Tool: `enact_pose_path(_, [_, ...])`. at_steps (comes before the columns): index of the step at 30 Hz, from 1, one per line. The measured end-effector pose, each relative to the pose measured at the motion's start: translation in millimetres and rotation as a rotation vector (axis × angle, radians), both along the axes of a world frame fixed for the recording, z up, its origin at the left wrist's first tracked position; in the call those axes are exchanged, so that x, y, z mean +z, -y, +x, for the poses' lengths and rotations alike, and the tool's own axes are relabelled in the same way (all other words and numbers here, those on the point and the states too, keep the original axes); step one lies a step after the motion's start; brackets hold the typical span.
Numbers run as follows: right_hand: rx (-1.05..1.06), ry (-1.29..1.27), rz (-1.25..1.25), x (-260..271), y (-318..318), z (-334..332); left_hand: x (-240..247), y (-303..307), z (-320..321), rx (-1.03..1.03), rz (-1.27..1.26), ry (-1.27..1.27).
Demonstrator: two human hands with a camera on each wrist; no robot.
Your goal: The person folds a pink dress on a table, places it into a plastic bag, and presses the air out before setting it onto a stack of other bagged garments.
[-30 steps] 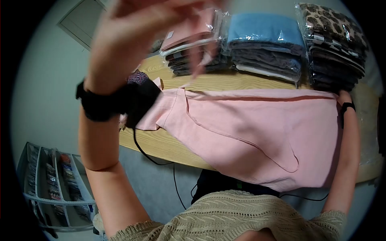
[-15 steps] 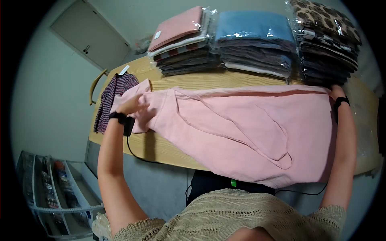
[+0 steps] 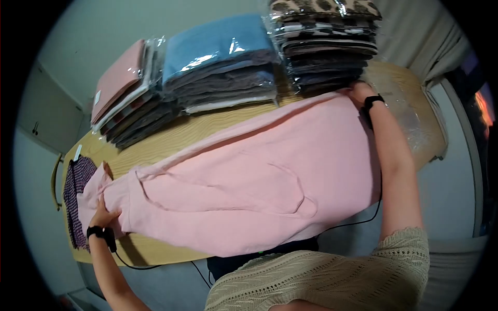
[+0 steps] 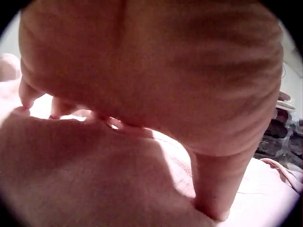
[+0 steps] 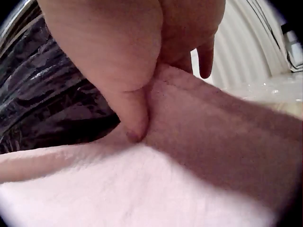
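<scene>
Right wrist: pink cloth [image 5: 109, 184] between thumb [image 5: 130, 111] and fingers [image 5: 206, 59].

Left hand [image 3: 104, 213] now down on pink garment [image 3: 337, 150]

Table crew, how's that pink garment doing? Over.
Left grip rests on pink garment; right grip pinches its corner. Garment laid out. Rightmost bagged stack beside right grip.

Tbl [image 3: 199, 127]: pink garm. [image 3: 238, 192], bagged stks [image 3: 220, 67], prob. striped knit [image 3: 80, 173]
</scene>
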State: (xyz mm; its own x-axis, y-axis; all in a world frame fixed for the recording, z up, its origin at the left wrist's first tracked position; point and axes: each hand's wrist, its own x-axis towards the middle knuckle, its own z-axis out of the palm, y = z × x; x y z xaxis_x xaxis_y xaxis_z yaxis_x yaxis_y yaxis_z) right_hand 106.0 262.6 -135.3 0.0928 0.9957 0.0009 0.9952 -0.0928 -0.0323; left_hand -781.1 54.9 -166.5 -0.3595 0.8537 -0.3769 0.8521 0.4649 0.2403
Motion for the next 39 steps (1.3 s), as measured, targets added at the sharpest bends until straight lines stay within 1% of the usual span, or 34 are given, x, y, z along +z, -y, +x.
enact_pose_path(2, [-0.023,0.026,0.046,-13,-8,11,-3,-6,-1,-0.023,0.010,-0.015])
enact_pose_path(4, [-0.056,-0.021,0.041,-13,-6,12,18,-2,24,0.073,-0.063,-0.130])
enact_pose_path(5, [-0.073,-0.048,0.041,-11,-3,11,31,-4,48,0.060,-0.062,-0.294])
enact_pose_path(6, [-0.089,-0.076,0.041,-11,-2,10,32,-10,59,0.059,-0.065,-0.296])
enact_pose_path(7, [-0.089,-0.079,0.035,-15,-4,16,31,-16,68,-0.142,0.190,-0.269])
enact_pose_path(8, [-0.096,-0.005,0.043,-16,-6,23,30,-21,77,-0.342,0.445,-0.233])
enact_pose_path(9, [-0.101,0.070,0.052,-13,-6,19,46,-24,119,-0.469,0.510,-0.224])
enact_pose_path(10, [-0.095,0.071,0.049,-11,-2,14,62,-23,164,-0.592,0.575,-0.213])
enact_pose_path(12, [-0.142,0.327,-0.011,27,36,-44,96,-18,250,-0.765,0.533,0.007])
enact_pose_path(13, [0.006,0.306,0.023,32,50,-66,98,-19,277,-0.841,0.461,0.114])
enact_pose_path(14, [0.130,0.084,0.046,29,59,-85,100,-20,297,-0.918,0.384,0.222])
enact_pose_path(15, [0.308,-0.055,0.066,18,66,-102,94,-26,311,-0.986,0.341,0.299])
enact_pose_path(16, [0.489,-0.287,-0.088,28,77,-129,81,-33,323,-1.055,0.296,0.374])
enact_pose_path(17, [0.576,-0.400,-0.231,18,76,-144,67,-41,332,-1.057,0.297,0.373])
enact_pose_path(18, [0.756,-0.355,-0.072,-5,72,-149,52,-50,340,-1.110,0.270,0.324])
enact_pose_path(19, [0.797,-0.278,-0.113,-10,68,-156,41,-57,346,-1.163,0.243,0.272])
enact_pose_path(20, [0.797,-0.278,-0.108,-14,67,-161,33,-62,351,-1.165,0.246,0.268])
enact_pose_path(22, [0.639,-0.162,-0.242,-12,70,-175,23,-69,356,-1.015,0.202,-0.022])
enact_pose_path(23, [0.592,-0.090,-0.335,-8,74,-177,20,-73,354,-0.958,0.155,-0.046])
enact_pose_path(27, [0.569,-0.083,-0.365,-3,83,-167,28,-69,361,-0.971,0.105,-0.095])
enact_pose_path(29, [0.558,-0.164,-0.318,-11,85,-141,31,-68,363,-0.917,0.037,-0.073])
enact_pose_path(32, [0.462,-0.144,-0.332,-13,94,-73,31,-69,364,-0.920,0.006,-0.057])
enact_pose_path(33, [0.399,-0.160,-0.341,-11,98,-44,32,-69,365,-0.912,-0.015,-0.055])
enact_pose_path(34, [0.259,-0.119,-0.335,-10,104,-17,32,-70,366,-0.928,-0.014,-0.048])
enact_pose_path(35, [0.150,-0.042,-0.234,-10,113,9,31,-70,367,-0.922,-0.018,-0.063])
enact_pose_path(36, [0.137,-0.045,-0.241,-7,121,24,30,-70,366,-0.916,-0.027,-0.081])
enact_pose_path(38, [-0.171,0.015,-0.143,2,143,39,23,-73,361,-0.936,0.002,-0.069])
enact_pose_path(39, [-0.178,0.008,-0.165,5,163,35,19,-74,359,-0.940,0.018,-0.057])
